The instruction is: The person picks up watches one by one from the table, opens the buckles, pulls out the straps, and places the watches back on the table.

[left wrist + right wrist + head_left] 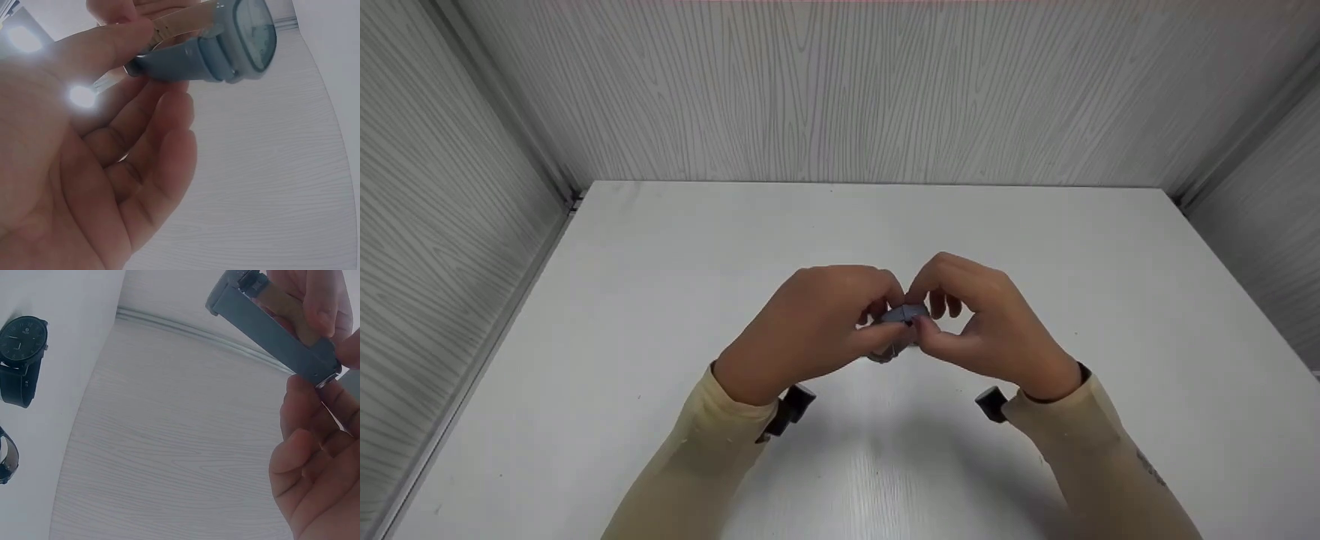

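Note:
Both hands meet over the middle of the white table, working on a blue-grey wristwatch [904,313]. My left hand [829,322] pinches its strap between thumb and fingers. From the other side, my right hand [986,326] pinches the strap near the buckle with thumb and forefinger. In the left wrist view the watch's case [253,36] points away from the left palm, its strap [177,61] looped back toward the fingertips. The right wrist view shows the strap [270,332] stretching to a metal buckle end [329,379] at the fingers. Fingers partly hide where the strap ends meet.
A black wristwatch [22,340] with a dark strap shows at the left of the right wrist view. Below it, another watch [7,458] is cut off by the frame edge. Wood-grain panels [840,90] enclose the white table [697,225] at the back and sides.

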The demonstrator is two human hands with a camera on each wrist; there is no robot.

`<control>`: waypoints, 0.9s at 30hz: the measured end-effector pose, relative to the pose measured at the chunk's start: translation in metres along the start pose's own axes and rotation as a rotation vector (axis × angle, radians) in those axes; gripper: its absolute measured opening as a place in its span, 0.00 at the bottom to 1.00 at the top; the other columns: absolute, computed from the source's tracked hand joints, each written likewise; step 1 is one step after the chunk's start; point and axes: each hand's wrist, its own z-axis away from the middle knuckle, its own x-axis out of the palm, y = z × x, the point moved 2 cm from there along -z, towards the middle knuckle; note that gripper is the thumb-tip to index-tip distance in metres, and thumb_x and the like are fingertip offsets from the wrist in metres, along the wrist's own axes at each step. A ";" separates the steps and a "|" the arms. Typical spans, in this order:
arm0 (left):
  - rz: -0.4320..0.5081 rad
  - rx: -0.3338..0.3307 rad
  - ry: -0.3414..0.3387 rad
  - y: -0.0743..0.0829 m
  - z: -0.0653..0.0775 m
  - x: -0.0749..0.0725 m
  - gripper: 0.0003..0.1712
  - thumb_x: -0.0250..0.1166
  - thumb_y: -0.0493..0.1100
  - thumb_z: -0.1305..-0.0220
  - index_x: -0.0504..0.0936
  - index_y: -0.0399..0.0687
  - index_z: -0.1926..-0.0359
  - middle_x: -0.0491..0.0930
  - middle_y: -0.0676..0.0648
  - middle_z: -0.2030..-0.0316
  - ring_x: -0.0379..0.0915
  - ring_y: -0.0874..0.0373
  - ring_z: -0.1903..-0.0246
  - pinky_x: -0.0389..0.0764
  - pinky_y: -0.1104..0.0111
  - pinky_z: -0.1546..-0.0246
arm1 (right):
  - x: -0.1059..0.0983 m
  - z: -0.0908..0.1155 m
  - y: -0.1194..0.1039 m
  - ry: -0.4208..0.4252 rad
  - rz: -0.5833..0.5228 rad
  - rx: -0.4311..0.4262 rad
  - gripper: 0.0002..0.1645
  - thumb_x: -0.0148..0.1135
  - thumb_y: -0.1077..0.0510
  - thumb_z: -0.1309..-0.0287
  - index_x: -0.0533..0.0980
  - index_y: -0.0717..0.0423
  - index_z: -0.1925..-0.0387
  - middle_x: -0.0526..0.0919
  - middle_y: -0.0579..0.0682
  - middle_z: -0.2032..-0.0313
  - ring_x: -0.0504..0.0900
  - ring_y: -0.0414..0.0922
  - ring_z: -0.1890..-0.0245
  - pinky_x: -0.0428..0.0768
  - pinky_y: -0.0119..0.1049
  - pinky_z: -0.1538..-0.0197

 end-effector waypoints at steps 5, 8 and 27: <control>-0.034 0.001 0.005 -0.001 0.000 0.004 0.07 0.71 0.48 0.33 0.84 0.52 0.64 0.78 0.60 0.74 0.70 0.69 0.76 0.74 0.72 0.72 | 0.002 0.000 0.001 -0.011 0.053 0.031 0.13 0.62 0.70 0.46 0.78 0.48 0.64 0.80 0.37 0.67 0.75 0.38 0.69 0.71 0.32 0.67; -0.056 0.009 0.004 -0.003 -0.001 0.005 0.05 0.71 0.46 0.33 0.85 0.50 0.63 0.79 0.58 0.74 0.70 0.67 0.76 0.74 0.72 0.72 | 0.002 0.000 0.001 -0.024 0.073 0.035 0.14 0.63 0.71 0.46 0.79 0.48 0.64 0.81 0.36 0.66 0.76 0.40 0.69 0.73 0.32 0.67; -0.082 -0.040 0.030 -0.006 0.000 0.008 0.05 0.64 0.39 0.41 0.79 0.53 0.73 0.71 0.58 0.82 0.65 0.65 0.79 0.68 0.71 0.77 | 0.013 0.001 0.007 -0.073 0.125 0.077 0.14 0.61 0.71 0.47 0.76 0.49 0.63 0.79 0.34 0.66 0.76 0.39 0.70 0.75 0.31 0.68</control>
